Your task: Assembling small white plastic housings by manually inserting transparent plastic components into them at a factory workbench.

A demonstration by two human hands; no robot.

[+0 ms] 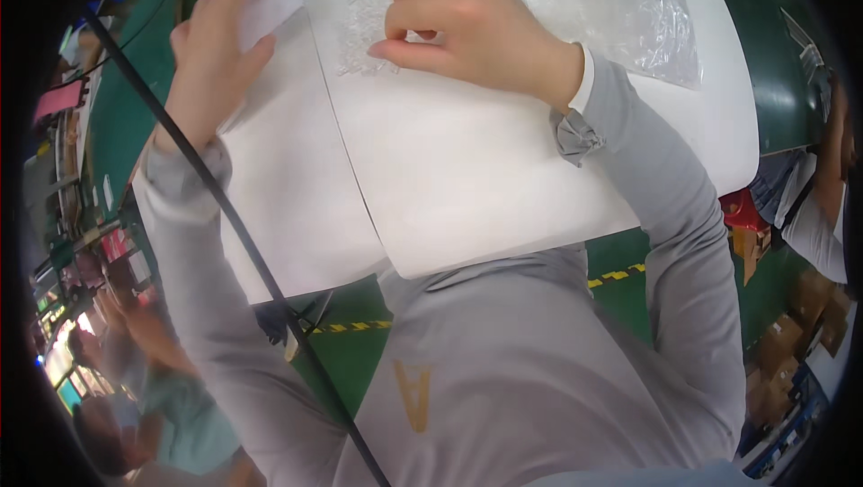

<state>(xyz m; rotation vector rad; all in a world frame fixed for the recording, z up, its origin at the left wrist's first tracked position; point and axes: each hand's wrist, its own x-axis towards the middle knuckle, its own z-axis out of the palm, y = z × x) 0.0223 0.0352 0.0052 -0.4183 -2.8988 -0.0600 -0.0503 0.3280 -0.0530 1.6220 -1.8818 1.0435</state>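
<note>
My left hand (209, 48) holds a small translucent plastic bag (274, 10) between thumb and fingers, just left of the loose pile of small clear pieces (360, 33), which I take as my landmark. The thumb stands well apart from the fingers, which I judge keeps the thin film spread rather than crushed. My right hand (458, 21) is at the pile's right edge, its fingers curled and the thumb reaching toward the pieces in a narrow grip; I cannot tell whether a piece is caught in it. Having the pile between both hands probably spares them long reaches. The right wrist comes in from the pile's right, back of the hand up, its grey sleeve (652, 154) bent at the elbow; the left forearm rises from below and left of the pile. Beyond the right hand, to the pile's right, lies a large crinkled clear bag (629, 15). Under everything, the white work surface (476, 159) presumably keeps the loose pieces together on a flat base.
</note>
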